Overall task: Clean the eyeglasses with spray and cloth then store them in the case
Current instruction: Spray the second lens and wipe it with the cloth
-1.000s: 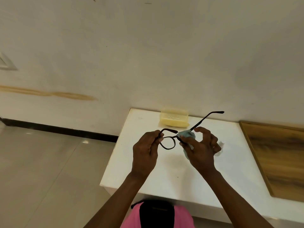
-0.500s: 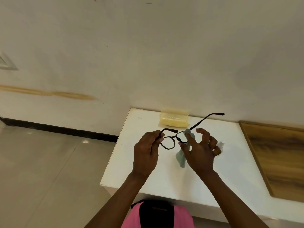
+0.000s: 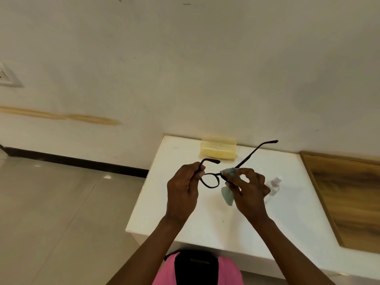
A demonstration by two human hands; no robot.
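I hold black-framed eyeglasses (image 3: 209, 180) in the air above a white table (image 3: 205, 223), temples unfolded. My left hand (image 3: 183, 190) pinches the frame at its left hinge. My right hand (image 3: 247, 188) presses a pale blue cloth (image 3: 228, 195) around the right lens, which is hidden by the cloth and fingers. One end of the cloth hangs below my thumb. A small clear spray bottle (image 3: 274, 187) lies on the table just behind my right hand. A translucent yellow glasses case (image 3: 218, 150) sits at the table's back edge against the wall.
A wooden board (image 3: 349, 198) covers the right part of the table. The wall rises directly behind the table. Tiled floor (image 3: 61, 212) lies to the left. My pink and black clothing (image 3: 197, 270) shows below the table's front edge.
My right hand's fingers have closed over the right lens again, folding the cloth around it; half a second ago they were spread and the cloth hung looser. My left hand has stayed put.
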